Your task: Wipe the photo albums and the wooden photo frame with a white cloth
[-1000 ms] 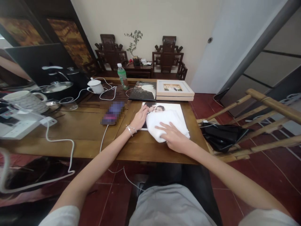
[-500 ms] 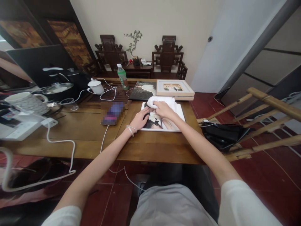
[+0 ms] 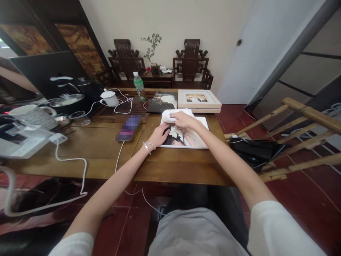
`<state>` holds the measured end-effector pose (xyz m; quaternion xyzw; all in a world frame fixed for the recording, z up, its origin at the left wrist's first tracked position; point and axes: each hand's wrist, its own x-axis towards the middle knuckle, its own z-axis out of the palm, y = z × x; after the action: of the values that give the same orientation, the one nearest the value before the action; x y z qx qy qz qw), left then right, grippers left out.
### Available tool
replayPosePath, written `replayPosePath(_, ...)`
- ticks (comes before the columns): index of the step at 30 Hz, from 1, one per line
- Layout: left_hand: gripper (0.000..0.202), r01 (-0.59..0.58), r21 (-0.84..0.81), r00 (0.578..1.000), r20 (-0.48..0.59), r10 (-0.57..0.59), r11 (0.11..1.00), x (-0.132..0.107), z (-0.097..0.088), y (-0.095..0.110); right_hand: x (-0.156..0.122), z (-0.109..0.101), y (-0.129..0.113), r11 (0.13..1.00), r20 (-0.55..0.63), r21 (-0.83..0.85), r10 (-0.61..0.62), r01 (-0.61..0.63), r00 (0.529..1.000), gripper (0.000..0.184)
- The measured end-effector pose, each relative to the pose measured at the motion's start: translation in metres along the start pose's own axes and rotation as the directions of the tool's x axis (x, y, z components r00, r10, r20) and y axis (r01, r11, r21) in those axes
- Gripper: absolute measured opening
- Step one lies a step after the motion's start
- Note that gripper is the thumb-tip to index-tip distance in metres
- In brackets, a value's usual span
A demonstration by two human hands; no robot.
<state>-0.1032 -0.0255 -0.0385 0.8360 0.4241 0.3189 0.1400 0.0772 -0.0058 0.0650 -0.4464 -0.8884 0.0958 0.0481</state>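
Observation:
A flat photo panel (image 3: 186, 138) with a white edge lies on the wooden table in front of me. My left hand (image 3: 160, 135) rests on its left side with the fingers laid out flat. In my right hand (image 3: 183, 120) is a bunched white cloth (image 3: 167, 115), pressed on the panel's upper left part, close to my left fingertips. The cloth and my hands cover part of the picture. Just behind lie a dark photo panel (image 3: 161, 103) and a pale framed picture (image 3: 199, 101).
To the left are a phone (image 3: 129, 128) on a white cable, a lidded white cup (image 3: 109, 98), a green bottle (image 3: 139, 86), a patterned mug (image 3: 33, 116) and a power strip (image 3: 32, 144). A bamboo chair (image 3: 306, 110) stands at the right. Another person's arm (image 3: 17, 79) shows at far left.
My right hand has slid the white cloth to the left across the top of the photo panel. My left hand stays in place on the panel.

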Motion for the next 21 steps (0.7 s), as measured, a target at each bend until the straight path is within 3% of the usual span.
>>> replayPosePath(6,0.045,0.023,0.009,1.0,0.004,-0.023,1.0,-0.001,0.001,-0.002,-0.047,-0.004,0.048,0.996,-0.053,-0.056,0.069,-0.072,0.996,0.042)
replayPosePath(10,0.045,0.023,0.016,1.0,0.007,-0.023,1.0,-0.001,0.001,-0.001,-0.079,0.006,0.059,0.977,-0.06,-0.147,0.145,-0.152,0.988,0.046)
replayPosePath(14,0.045,0.017,0.011,1.0,0.006,-0.017,1.0,-0.001,0.001,-0.001,-0.12,0.026,0.04,0.976,-0.059,-0.199,0.081,-0.091,0.995,0.044)
replayPosePath(21,0.048,0.018,0.028,1.0,0.008,-0.019,0.999,-0.001,0.003,-0.003,-0.193,0.048,-0.008,0.989,-0.067,-0.1,-0.114,0.107,0.991,0.047)
